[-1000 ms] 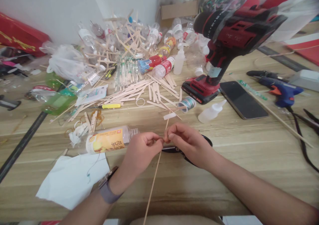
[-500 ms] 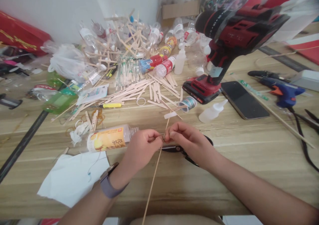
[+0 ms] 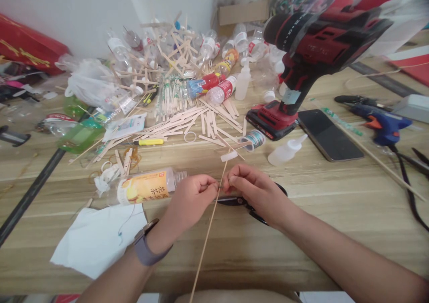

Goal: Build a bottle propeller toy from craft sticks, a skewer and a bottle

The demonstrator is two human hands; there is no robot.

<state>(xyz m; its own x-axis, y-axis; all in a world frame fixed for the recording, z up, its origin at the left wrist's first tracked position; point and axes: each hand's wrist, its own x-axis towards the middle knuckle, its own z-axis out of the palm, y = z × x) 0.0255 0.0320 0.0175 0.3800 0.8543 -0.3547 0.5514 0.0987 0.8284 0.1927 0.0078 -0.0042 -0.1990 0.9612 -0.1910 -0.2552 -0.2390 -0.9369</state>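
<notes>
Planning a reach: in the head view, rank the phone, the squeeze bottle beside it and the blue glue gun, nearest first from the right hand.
1. Squeeze bottle: ahead and right of the right hand.
2. Phone: farther right, past the bottle.
3. Blue glue gun: beyond the phone.

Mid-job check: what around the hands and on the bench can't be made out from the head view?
All in the head view:
- What, if anything, the left hand and right hand pinch beside the thin stick: fingers cover it, too small.
- Part of the scissors: under the right hand.
- The stick's near end: cut off by the bottom edge.
- The watch's dial: turned away.
</notes>
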